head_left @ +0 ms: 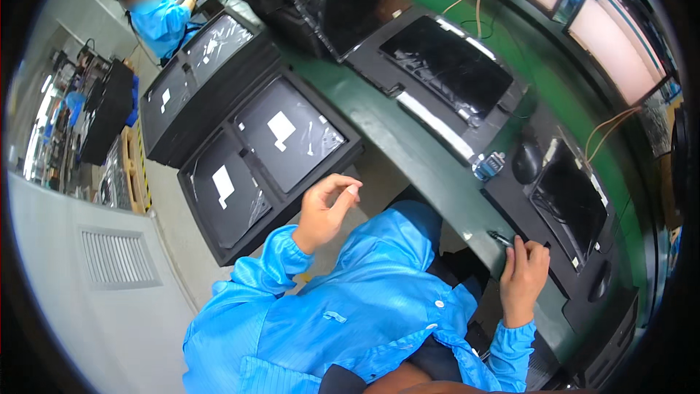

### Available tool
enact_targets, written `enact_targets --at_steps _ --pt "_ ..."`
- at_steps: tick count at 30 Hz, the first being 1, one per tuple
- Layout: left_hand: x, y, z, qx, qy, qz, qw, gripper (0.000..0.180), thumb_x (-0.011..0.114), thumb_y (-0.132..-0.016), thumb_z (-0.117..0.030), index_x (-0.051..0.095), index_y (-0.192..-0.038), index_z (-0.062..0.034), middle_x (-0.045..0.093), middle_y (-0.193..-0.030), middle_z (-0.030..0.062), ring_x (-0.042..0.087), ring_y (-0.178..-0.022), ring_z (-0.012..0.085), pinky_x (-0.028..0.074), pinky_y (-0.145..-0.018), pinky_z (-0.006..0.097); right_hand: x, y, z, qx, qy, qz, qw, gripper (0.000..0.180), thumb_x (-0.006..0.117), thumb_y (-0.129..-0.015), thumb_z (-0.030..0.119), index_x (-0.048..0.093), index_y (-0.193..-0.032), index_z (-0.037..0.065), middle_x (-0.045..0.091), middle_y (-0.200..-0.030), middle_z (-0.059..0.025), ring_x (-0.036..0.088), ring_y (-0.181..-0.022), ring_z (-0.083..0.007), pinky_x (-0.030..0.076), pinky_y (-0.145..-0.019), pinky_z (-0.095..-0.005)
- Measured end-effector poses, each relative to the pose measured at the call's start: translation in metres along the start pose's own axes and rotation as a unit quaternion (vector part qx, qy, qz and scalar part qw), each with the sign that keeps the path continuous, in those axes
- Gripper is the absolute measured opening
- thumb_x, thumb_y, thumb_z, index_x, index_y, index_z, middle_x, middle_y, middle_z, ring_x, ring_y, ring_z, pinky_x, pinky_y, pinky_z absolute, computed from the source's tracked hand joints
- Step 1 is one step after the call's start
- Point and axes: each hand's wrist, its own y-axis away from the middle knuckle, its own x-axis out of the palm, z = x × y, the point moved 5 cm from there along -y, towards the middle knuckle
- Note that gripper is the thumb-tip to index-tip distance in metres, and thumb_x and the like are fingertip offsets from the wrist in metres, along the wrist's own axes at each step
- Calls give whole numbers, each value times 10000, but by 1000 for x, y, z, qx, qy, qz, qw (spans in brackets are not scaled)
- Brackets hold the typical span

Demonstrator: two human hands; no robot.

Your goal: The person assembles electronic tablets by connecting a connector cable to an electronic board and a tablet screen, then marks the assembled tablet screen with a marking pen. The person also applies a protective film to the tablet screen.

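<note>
My left hand [324, 211] is raised just off the near corner of a black foam tray [288, 208]. Its fingers curve loosely toward the thumb, and nothing shows between them. In that tray lie two dark flat panels with white labels, the right one [302, 120] wrapped in clear film. At the green bench edge, my right hand [523, 281] has its fingers bent around the end of a dark pen-like tool [500, 238]. Beyond it a dark screen panel [570, 193] rests on a black pad. A black mouse [526, 160] stands beside a small blue-and-grey device [488, 166].
Another black tray [208, 91] of film-covered panels stands farther back. A larger dark screen [448, 66] lies on a black mat, with an upright screen [354, 7] behind it. Cables hang over the bench's far side. A co-worker in blue [160, 22] sits at the far left.
</note>
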Motion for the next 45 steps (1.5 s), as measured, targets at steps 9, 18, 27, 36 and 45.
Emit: enact_targets --at_steps 9,18,27,36,45 --pt "-295 21 -38 127 -538 -228 801 299 790 -888 -198 741 -1118 -14 703 -1205 168 625 -1171 381 476 -1043 460 -9 -31 49 82 -409 56 907 198 705 -952 79 514 -917 48 559 -783 -15 502 -658 -80 409 -582 -265" --pt "-329 27 -6 11 -598 -249 762 497 783 -894 -413 747 -1218 -38 639 -1371 139 540 -1344 329 213 -1246 611 105 -84 386 -244 -623 226 708 191 743 -904 113 753 -1081 41 770 -1002 -119 717 -882 -311 555 -811 -389" --pt "-334 30 -4 26 -583 -267 767 540 823 -850 -434 753 -1213 -40 645 -1374 117 546 -1330 305 274 -1191 509 158 -84 471 -202 -582 328 717 155 683 -960 175 738 -1059 69 749 -859 -115 684 -782 -301 518 -776 -388" --pt "-335 24 -9 39 -586 -258 767 535 824 -855 -417 741 -1235 -50 644 -1378 119 551 -1325 316 330 -1168 475 155 -85 451 -108 -622 344 695 166 678 -966 135 718 -1081 22 731 -936 -156 702 -819 -306 535 -745 -376" --pt "-345 -10 20 51 -556 -134 818 530 727 -972 -351 650 -1374 -14 585 -1427 218 547 -1313 401 395 -1143 481 81 -95 221 -142 -546 74 822 290 677 -1010 150 656 -1280 45 731 -1029 -124 707 -886 -325 552 -790 -409"
